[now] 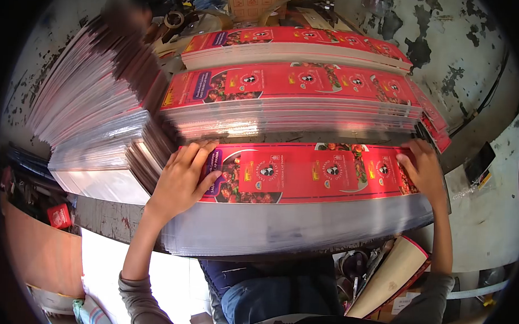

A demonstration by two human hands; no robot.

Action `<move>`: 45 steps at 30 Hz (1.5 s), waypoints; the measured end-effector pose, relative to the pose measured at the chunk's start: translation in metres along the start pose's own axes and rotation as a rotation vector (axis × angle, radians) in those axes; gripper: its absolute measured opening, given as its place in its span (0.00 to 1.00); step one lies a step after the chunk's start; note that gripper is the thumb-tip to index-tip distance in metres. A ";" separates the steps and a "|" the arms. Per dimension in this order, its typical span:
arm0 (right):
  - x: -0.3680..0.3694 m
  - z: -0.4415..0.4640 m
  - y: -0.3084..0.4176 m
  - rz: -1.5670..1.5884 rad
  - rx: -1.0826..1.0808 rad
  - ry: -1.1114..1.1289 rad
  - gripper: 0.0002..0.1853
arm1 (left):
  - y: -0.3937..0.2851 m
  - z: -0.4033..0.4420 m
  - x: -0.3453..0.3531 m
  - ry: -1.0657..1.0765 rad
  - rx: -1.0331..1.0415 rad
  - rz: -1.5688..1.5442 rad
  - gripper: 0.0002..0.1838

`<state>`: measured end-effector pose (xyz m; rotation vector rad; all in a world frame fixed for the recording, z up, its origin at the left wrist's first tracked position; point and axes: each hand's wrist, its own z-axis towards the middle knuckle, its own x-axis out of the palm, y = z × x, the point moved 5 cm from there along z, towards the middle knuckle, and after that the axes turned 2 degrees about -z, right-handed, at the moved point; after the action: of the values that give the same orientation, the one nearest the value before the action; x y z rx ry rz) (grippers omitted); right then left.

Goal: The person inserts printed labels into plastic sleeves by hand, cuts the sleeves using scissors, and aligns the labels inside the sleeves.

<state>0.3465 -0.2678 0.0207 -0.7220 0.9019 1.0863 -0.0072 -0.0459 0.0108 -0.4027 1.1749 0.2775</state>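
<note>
A long red printed strip (296, 172) with food pictures and round logos lies across the bench in front of me. Below its near edge extends a layer of clear, shiny plastic sheeting (268, 228). My left hand (185, 173) grips the strip's left end, thumb on the print and fingers at the far edge. At the opposite end, my right hand (424, 168) holds the right corner, its thumb on top and fingers bent over the far side. What lies under the fingers is hidden.
Behind are two stacks of similar red strips, a nearer stack (296, 86) and a farther stack (298, 40). A tall, fanned pile of sheets (96, 99) leans at the left. Tape rolls (174, 19) and a cardboard box (256, 5) sit at the back. A rolled sheet (390, 275) stands below the bench.
</note>
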 end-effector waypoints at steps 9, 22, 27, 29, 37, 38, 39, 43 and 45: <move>0.013 -0.006 0.010 0.254 0.116 0.056 0.27 | 0.004 0.004 0.001 0.002 -0.121 -0.169 0.24; 0.015 0.000 0.007 0.167 0.177 0.061 0.30 | 0.007 0.010 0.002 -0.059 -0.089 -0.122 0.19; 0.014 -0.001 0.005 0.169 0.168 0.073 0.30 | 0.008 0.005 -0.001 -0.184 -0.004 -0.075 0.13; 0.013 0.000 0.004 0.166 0.170 0.069 0.31 | 0.009 0.004 -0.002 -0.162 -0.028 -0.080 0.12; 0.009 -0.003 0.007 0.186 0.129 -0.037 0.27 | 0.004 0.004 -0.005 -0.071 0.040 -0.129 0.17; 0.009 -0.004 0.008 0.184 0.135 -0.037 0.27 | 0.006 0.003 -0.003 0.019 0.055 -0.171 0.24; 0.010 -0.004 0.008 0.214 0.140 -0.036 0.26 | 0.005 0.004 -0.003 0.019 0.061 -0.170 0.24; 0.010 -0.005 0.005 0.264 0.172 -0.026 0.24 | 0.003 0.003 -0.004 -0.017 0.034 -0.273 0.34; 0.010 -0.004 0.005 0.272 0.178 -0.035 0.24 | 0.002 0.001 -0.002 0.030 0.071 -0.167 0.34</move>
<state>0.3422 -0.2656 0.0095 -0.4397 1.0737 1.2349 -0.0076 -0.0432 0.0129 -0.4411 1.1691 0.0847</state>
